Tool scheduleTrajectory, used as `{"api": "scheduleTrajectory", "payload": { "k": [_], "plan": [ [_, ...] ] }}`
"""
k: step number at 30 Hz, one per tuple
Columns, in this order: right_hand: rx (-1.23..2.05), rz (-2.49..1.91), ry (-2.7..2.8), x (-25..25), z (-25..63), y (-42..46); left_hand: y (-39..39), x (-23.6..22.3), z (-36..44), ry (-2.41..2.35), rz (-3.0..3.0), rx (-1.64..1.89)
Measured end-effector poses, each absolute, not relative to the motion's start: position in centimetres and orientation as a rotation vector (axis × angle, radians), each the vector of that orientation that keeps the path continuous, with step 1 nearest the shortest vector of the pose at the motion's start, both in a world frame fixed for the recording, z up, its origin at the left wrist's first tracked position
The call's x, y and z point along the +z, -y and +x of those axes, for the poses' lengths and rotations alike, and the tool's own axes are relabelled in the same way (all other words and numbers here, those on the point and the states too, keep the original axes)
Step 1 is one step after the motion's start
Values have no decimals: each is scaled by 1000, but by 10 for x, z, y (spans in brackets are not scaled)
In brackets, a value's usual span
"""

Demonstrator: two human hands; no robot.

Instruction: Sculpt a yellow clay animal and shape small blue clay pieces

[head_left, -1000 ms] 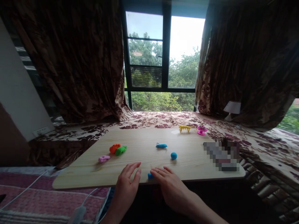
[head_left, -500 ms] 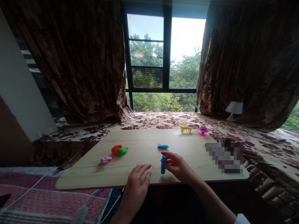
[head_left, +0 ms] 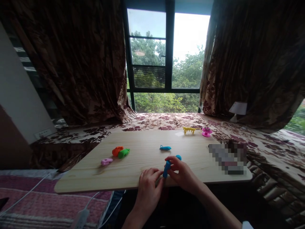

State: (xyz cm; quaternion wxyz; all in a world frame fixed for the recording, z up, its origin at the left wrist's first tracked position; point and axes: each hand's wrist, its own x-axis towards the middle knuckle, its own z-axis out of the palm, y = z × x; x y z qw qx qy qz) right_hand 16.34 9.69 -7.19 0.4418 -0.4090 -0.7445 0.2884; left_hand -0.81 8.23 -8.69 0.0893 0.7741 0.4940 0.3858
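Near the table's front edge I have a short blue clay roll (head_left: 166,169), tilted, between my two hands. My right hand (head_left: 182,173) is closed on its upper part, with thumb and fingers on either side. The fingertips of my left hand (head_left: 150,184) are closed at its lower end; the exact contact is partly hidden. A blue ball (head_left: 178,157) rests just behind my right hand. Farther back lies a slim blue clay piece (head_left: 165,148) with a thin loop at one end.
On the wooden table (head_left: 85,173) lie orange (head_left: 117,151), green (head_left: 124,153) and pink (head_left: 106,162) clay shapes at the left. A yellow legged figure (head_left: 189,130) and a magenta stand-like piece (head_left: 206,131) are at the back right. A blurred-out item (head_left: 228,159) lies at the right.
My left hand has moved right and its fingers have closed in to the blue roll's lower end. The roll has gone from nearly upright to tilted. The view has shifted slightly.
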Motion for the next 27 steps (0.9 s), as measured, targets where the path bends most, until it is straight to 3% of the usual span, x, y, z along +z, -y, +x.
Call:
{"api": "scheduleTrajectory", "payload": {
  "k": [27],
  "plan": [
    [530,-1032,1952,-70,164,-92,-76,-88,-14,-1466,2250,1156]
  ]
}}
